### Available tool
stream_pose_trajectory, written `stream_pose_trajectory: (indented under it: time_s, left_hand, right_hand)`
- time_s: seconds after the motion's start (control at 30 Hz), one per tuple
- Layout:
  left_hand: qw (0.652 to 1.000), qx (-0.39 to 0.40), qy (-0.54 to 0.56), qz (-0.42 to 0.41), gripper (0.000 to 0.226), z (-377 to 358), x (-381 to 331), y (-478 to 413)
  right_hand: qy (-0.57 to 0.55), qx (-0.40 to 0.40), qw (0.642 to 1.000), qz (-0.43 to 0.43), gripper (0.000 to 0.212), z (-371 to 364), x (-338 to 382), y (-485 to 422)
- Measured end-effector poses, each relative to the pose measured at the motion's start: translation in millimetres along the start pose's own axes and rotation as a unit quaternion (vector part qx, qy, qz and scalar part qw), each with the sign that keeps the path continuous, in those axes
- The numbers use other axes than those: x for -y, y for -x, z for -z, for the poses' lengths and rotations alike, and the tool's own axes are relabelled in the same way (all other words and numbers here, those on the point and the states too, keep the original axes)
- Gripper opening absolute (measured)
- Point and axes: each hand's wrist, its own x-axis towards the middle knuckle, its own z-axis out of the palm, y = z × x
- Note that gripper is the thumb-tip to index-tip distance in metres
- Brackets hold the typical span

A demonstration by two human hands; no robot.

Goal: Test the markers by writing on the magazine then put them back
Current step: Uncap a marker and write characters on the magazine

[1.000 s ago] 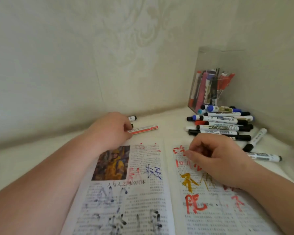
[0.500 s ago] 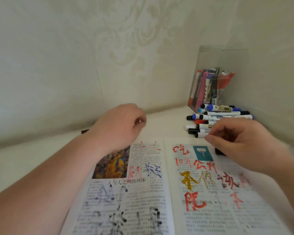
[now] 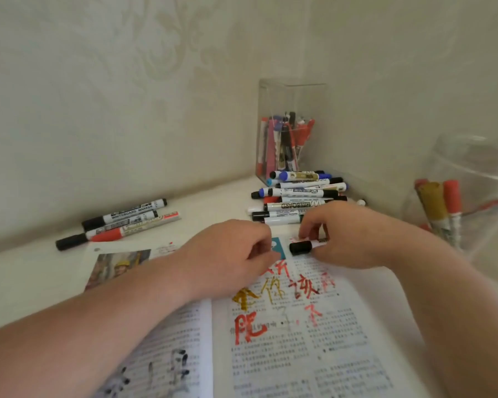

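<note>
Black marker point(image 3: 301, 247) we are pinching in the right hand point(image 3: 348, 237); left hand point(image 3: 233, 254) curled, seemingly empty; jerky uncapping risks smearing the magazine point(image 3: 299, 369).

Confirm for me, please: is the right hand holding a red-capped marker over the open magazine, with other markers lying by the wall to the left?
Not quite: the cap is black, not red. The head view shows the right hand holding a black-capped marker over the open magazine, with other markers lying by the wall to the left.
</note>
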Motion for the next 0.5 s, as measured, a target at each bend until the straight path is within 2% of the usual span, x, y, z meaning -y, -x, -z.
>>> stream_pose_trajectory:
  time_s: [0.07,0.17,0.27,0.33,0.43,0.5]
  left_hand:
    - [0.997,-0.054,0.050,0.012,0.020,-10,6,2]
    - [0.992,-0.116,0.041,-0.010,0.034,-13,9,2]
    - [0.991,-0.118,0.047,-0.031,0.044,-12,6,2]
    - [0.990,-0.114,0.077,-0.034,0.038,-12,8,2]
    - [0.986,-0.134,0.093,-0.036,0.027,-8,15,0]
    - [0.986,-0.148,0.068,-0.044,0.022,-5,20,-1]
  right_hand:
    - [0.009,-0.015,1.000,0.006,0.023,-2,4,-3]
    - [-0.012,-0.073,0.995,0.066,0.019,-8,8,-6]
    - [-0.078,-0.135,0.976,0.153,0.017,-13,15,-7]
    - [-0.096,-0.134,0.971,0.175,0.019,-17,16,-8]
    - [-0.111,-0.155,0.964,0.183,0.017,-18,16,-9]
    - [-0.117,-0.150,0.975,0.115,0.025,-12,11,-9]
